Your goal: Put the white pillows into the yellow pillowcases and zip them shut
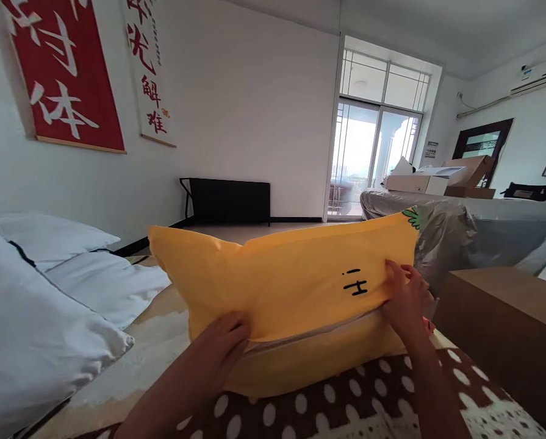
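Note:
A yellow pillow [291, 283] with "Hi" in black letters stands on its long side in front of me, its print turned sideways. A green leaf print shows at its upper right corner. Along its lower part runs a long slit or fold with a pale strip inside; more yellow fabric bulges beneath. My left hand [229, 338] is closed on the pillow's lower left, by the end of that slit. At the right end, my right hand [405, 296] grips the fabric, thumb on the near face and the other fingers partly hidden behind the edge.
Under the pillow lies a brown and cream dotted cover [330, 393]. White pillows [44, 329] are piled at the left. A brown cardboard box [506, 311] stands close on the right. Behind it, plastic-wrapped furniture [437, 228] carries opened boxes [416, 183] and a black bag [529, 191].

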Tool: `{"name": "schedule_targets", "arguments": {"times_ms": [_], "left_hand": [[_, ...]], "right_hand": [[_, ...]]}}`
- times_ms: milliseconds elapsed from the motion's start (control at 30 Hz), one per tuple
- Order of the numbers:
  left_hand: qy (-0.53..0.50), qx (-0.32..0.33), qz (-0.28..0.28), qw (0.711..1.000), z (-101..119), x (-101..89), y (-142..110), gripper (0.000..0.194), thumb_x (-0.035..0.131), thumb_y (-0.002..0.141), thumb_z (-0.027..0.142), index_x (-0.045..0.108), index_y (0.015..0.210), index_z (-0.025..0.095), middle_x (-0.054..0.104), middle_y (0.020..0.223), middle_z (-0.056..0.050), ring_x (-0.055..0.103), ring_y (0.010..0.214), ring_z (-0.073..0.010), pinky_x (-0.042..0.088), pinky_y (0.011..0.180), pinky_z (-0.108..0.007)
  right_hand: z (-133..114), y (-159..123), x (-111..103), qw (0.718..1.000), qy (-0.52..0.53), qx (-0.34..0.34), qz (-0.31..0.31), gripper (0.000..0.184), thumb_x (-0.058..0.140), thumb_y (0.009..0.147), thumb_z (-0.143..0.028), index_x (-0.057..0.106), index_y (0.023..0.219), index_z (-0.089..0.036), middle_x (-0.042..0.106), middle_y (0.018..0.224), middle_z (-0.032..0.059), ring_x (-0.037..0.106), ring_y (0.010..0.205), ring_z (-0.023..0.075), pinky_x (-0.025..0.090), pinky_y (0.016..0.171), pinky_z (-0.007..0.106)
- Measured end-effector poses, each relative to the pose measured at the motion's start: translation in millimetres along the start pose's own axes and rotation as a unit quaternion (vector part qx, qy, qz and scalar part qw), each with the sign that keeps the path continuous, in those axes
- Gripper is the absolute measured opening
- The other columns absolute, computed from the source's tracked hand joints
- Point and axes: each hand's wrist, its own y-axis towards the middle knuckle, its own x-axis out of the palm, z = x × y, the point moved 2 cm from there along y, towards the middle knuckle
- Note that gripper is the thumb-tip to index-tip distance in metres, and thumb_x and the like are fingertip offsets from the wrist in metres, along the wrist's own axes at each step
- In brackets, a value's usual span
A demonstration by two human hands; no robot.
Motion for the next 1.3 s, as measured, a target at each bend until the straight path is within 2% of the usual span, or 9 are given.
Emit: {"name": "schedule_targets", "arguments": {"times_ms": [67,133,200,267,400,667,1033,1200,1300], "left_hand": [[0.022,0.011,0.021,0.999,-3,0.2,3,0.028,0.036,0.093,0.030,0.054,0.074,0.021,0.057,0.088,-0.004,0.052,0.081,-0.0172,0.044,0.072,-0.026],[0.045,0.031,0.051,0.997,-5,-0.1,5,0.025,0.038,0.092,0.027,0.055,0.074,0.021,0.057,0.088,-0.005,0.051,0.081,-0.0173,0.043,0.072,-0.027],[0.060,0.053,0.086,0.993,-6,-0.6,5,0.022,0.041,0.090,0.025,0.057,0.077,0.021,0.058,0.094,-0.005,0.052,0.086,-0.0182,0.043,0.076,-0.029],[0.058,0.065,0.123,0.989,-6,-1.5,4,0.020,0.041,0.090,0.025,0.059,0.082,0.021,0.059,0.102,-0.006,0.053,0.095,-0.0193,0.041,0.083,-0.031],[-0.001,0.068,0.129,0.989,-8,-2.3,3,0.018,0.043,0.091,0.025,0.061,0.094,0.023,0.061,0.111,-0.004,0.053,0.105,-0.0175,0.039,0.092,-0.030],[-0.092,-0.014,0.089,0.992,-21,9.0,11,0.026,0.044,0.090,0.039,0.061,0.082,0.022,0.064,0.083,-0.001,0.056,0.080,-0.0157,0.044,0.073,-0.025],[-0.067,-0.028,0.013,0.997,-11,10.2,13,0.033,0.032,0.093,0.035,0.058,0.078,0.021,0.060,0.081,-0.003,0.052,0.079,-0.0172,0.043,0.072,-0.027],[-0.071,-0.049,-0.014,0.996,-7,9.2,12,0.032,0.033,0.092,0.035,0.058,0.078,0.020,0.061,0.081,-0.004,0.053,0.080,-0.0181,0.044,0.074,-0.027],[-0.069,-0.049,-0.013,0.996,-4,7.8,11,0.032,0.034,0.092,0.034,0.059,0.078,0.020,0.062,0.081,-0.003,0.054,0.080,-0.0181,0.044,0.072,-0.027]], "right_hand": [[-14,-5,-3,0.998,0.040,-0.042,0.012,0.071,0.048,0.060,-0.005,0.045,0.128,-0.026,0.042,0.119,0.0141,0.043,0.105,0.0343,0.033,0.080,0.047],[-36,-12,-6,0.985,0.110,-0.130,0.013,0.063,0.048,0.066,-0.004,0.048,0.124,-0.028,0.047,0.116,0.0104,0.047,0.105,0.0289,0.031,0.085,0.044],[-59,-20,-7,0.961,0.175,-0.216,0.005,0.045,0.048,0.074,-0.004,0.056,0.110,-0.029,0.055,0.110,0.0059,0.051,0.102,0.0233,0.028,0.086,0.040],[-74,-25,-8,0.944,0.214,-0.252,0.013,0.028,0.049,0.082,-0.006,0.061,0.096,-0.027,0.062,0.101,0.0027,0.054,0.096,0.0194,0.027,0.085,0.038],[-78,-26,-9,0.925,0.284,-0.254,0.008,0.020,0.046,0.089,-0.010,0.061,0.091,-0.023,0.065,0.090,0.0016,0.056,0.088,0.0161,0.028,0.081,0.035],[-72,-26,-5,0.910,0.312,-0.215,-0.168,0.020,0.038,0.089,-0.018,0.053,0.076,-0.020,0.057,0.079,0.0026,0.049,0.081,0.0179,0.031,0.077,0.035],[-80,-29,6,0.914,0.266,-0.251,-0.177,0.023,0.031,0.091,-0.016,0.038,0.069,-0.020,0.045,0.071,-0.0005,0.041,0.074,0.0156,0.028,0.075,0.032],[-79,-33,15,0.908,0.222,-0.280,-0.217,0.027,0.062,0.079,-0.035,0.041,0.075,-0.020,0.052,0.077,-0.0013,0.043,0.080,0.0173,0.027,0.076,0.031],[-79,-36,23,0.921,0.192,-0.273,-0.203,0.023,0.063,0.076,-0.023,0.041,0.074,-0.020,0.053,0.076,-0.0020,0.044,0.080,0.0171,0.025,0.075,0.030]]}}
